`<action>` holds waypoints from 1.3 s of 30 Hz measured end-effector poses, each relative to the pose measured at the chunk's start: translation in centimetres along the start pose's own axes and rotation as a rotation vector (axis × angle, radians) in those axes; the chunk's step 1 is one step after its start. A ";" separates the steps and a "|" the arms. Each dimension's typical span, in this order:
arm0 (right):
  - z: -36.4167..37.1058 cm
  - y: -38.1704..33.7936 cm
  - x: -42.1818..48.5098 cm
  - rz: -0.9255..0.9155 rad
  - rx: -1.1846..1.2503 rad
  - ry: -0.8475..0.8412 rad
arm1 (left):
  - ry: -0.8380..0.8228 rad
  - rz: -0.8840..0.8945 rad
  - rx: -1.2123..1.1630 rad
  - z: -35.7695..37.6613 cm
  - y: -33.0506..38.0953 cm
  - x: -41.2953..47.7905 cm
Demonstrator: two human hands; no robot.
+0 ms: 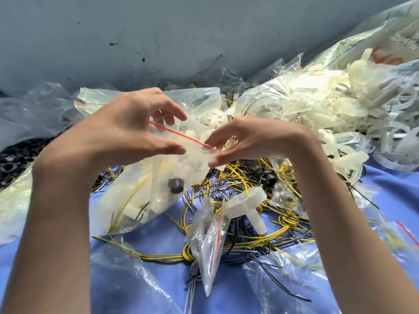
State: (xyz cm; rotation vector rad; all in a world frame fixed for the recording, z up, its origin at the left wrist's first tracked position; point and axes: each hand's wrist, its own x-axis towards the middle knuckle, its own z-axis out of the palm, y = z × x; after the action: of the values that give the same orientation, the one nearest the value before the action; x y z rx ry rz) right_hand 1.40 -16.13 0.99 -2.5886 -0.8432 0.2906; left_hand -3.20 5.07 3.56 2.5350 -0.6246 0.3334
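I hold a clear zip bag (145,200) with a red seal line (181,135) up in the middle of the view. Inside it lie white plastic parts, yellow and black wires and a black round part (175,185). My left hand (127,130) pinches the bag's top at the left end of the seal, thumb below and fingers above. At the right end of the seal my right hand (247,141) pinches the bag between thumb and fingers.
A blue cloth (238,298) covers the table. On it lie a tangle of yellow and black wires (244,227), a white plastic part (249,205), a small sealed bag (210,243) and empty bags. A big heap of white parts (340,105) fills the right. A grey wall stands behind.
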 end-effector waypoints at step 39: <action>-1.4 -0.2 0.2 -0.192 0.263 0.922 | 0.561 0.041 0.007 -0.9 -2.3 0.2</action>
State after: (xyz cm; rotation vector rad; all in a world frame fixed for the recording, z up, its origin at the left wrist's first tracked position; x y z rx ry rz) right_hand 1.93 -16.27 2.27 -2.0157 -0.6217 -0.7429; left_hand -2.05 7.21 3.39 2.2772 -0.4500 1.0132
